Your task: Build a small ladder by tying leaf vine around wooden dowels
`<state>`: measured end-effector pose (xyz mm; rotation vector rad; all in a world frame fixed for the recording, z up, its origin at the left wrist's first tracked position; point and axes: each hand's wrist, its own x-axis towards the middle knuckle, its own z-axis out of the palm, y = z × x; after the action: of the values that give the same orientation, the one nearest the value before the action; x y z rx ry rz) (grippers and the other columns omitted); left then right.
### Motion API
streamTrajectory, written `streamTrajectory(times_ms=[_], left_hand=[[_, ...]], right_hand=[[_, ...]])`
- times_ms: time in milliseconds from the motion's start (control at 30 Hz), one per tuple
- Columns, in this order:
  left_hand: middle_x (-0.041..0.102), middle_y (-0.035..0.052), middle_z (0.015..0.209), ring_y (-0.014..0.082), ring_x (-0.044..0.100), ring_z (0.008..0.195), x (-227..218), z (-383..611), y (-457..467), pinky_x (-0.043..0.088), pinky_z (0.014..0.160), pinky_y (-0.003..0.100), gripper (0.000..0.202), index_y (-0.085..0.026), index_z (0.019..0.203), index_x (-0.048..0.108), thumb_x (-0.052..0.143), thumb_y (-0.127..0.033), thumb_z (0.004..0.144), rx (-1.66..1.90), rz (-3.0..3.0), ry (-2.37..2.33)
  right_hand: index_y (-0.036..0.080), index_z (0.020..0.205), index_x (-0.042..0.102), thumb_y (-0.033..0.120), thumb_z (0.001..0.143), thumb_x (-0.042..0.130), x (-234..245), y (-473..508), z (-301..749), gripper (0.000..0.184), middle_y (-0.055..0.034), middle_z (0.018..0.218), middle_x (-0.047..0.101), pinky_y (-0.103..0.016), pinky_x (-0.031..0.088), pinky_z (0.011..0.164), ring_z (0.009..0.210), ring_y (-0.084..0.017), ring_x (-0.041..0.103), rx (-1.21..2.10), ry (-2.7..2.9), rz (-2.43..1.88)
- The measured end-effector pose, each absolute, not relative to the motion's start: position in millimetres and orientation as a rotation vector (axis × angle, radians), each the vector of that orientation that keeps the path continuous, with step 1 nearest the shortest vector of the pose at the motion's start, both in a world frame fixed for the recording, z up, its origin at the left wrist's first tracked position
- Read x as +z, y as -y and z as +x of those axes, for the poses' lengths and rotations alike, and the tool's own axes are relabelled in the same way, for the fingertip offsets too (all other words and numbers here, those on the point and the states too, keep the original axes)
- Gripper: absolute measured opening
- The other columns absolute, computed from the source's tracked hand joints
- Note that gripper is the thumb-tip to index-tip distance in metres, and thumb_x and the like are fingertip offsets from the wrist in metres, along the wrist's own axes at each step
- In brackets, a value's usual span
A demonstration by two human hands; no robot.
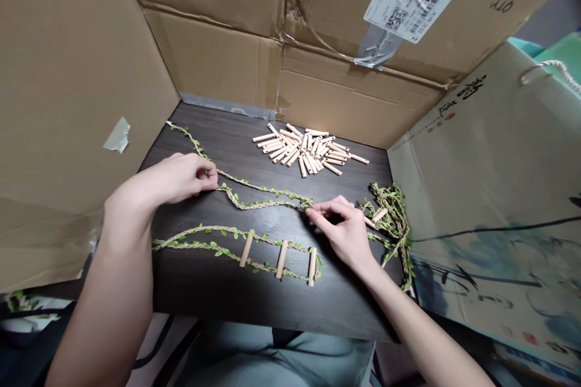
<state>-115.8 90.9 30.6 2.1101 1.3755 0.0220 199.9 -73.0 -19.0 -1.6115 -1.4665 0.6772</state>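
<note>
A leafy braided cord (258, 204) lies doubled across the dark table. My left hand (193, 178) pinches one strand of it near the left side. At the folded end, the fingertips of my right hand (338, 221) are closed on the cord where its two strands meet. Below lies a small rope ladder (281, 259) of the same leafy cord, with three wooden rungs across it. To the right of my right hand sits a tangled bundle of leafy cord (394, 217) with a couple of wooden sticks in it.
A pile of short wooden sticks with holes (308, 148) lies at the back of the table (195, 302). Cardboard walls (218, 54) stand at the left and back. A printed paper bag (481, 193) stands along the right side.
</note>
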Motion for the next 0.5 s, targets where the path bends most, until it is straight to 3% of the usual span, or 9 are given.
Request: streamTrajectory(times_ms=[133, 267, 400, 500], left_hand=[[0.064, 0.0001, 0.056, 0.0168, 0.052, 0.054, 36, -100, -84, 0.033, 0.060, 0.030, 0.028, -0.023, 0.061, 0.067, 0.071, -0.042, 0.081, -0.118, 2.120, -1.504], [0.061, 0.0003, 0.056, 0.0156, 0.047, 0.050, 25, -102, -85, 0.030, 0.058, 0.031, 0.036, -0.023, 0.062, 0.061, 0.084, -0.049, 0.069, 0.028, 2.130, -1.728], [0.071, 0.0016, 0.069, 0.0205, 0.059, 0.062, 22, -108, -90, 0.037, 0.061, 0.032, 0.028, -0.024, 0.073, 0.064, 0.086, -0.038, 0.064, -0.024, 2.066, -1.741], [0.073, 0.0000, 0.071, 0.0209, 0.063, 0.066, 27, -107, -91, 0.040, 0.064, 0.032, 0.020, -0.024, 0.080, 0.065, 0.077, -0.023, 0.064, -0.034, 2.075, -1.650]], right_hand=[[0.025, 0.082, 0.079, 0.036, 0.089, 0.078, -20, 74, 199, 0.014, -0.0015, 0.075, 0.073, -0.040, 0.041, 0.082, 0.077, -0.022, 0.059, 0.680, 1.479, -1.597], [0.025, 0.081, 0.078, 0.035, 0.089, 0.078, -21, 74, 198, 0.014, -0.0011, 0.074, 0.073, -0.041, 0.040, 0.083, 0.076, -0.022, 0.060, 0.657, 1.497, -1.591], [0.025, 0.081, 0.078, 0.036, 0.090, 0.077, -22, 74, 198, 0.014, -0.0010, 0.076, 0.075, -0.042, 0.039, 0.083, 0.077, -0.022, 0.060, 0.615, 1.531, -1.594], [0.025, 0.082, 0.078, 0.035, 0.091, 0.077, -21, 74, 198, 0.014, -0.0004, 0.076, 0.075, -0.042, 0.038, 0.083, 0.076, -0.022, 0.060, 0.605, 1.548, -1.594]])
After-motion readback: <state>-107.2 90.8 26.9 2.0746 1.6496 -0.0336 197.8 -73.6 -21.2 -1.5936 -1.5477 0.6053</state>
